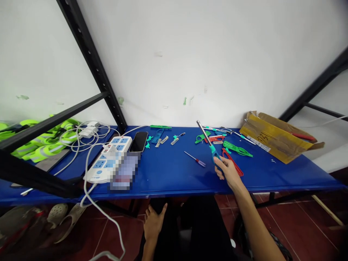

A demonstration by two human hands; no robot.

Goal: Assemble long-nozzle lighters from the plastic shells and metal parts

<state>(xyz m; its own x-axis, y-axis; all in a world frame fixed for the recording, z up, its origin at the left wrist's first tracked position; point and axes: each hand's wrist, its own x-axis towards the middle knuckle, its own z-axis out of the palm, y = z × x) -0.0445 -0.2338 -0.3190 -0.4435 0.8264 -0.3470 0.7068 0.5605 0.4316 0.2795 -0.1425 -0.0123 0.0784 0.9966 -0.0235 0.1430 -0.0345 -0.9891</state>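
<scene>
My right hand [226,169] is closed round the blue handle of a long-necked lighter [208,137], whose metal tube points up and to the left above the table. My left hand [154,221] rests on my knee below the table edge, thumb and fingers apart, holding nothing. A screwdriver [195,159] with a purple handle lies left of the lighter. Around my right hand are a red handle shell [233,163], a green handle shell [238,148] and several metal tubes. Farther left lie a blue handle shell [158,136] and small clear tanks [174,140].
An opened yellow-taped cardboard box [274,137] stands at the right. On the left are a white power strip [111,159] with cables, a phone [139,141] and a blurred-out item [125,173]. Neon-yellow straps [46,145] lie beyond the black shelf post [92,61].
</scene>
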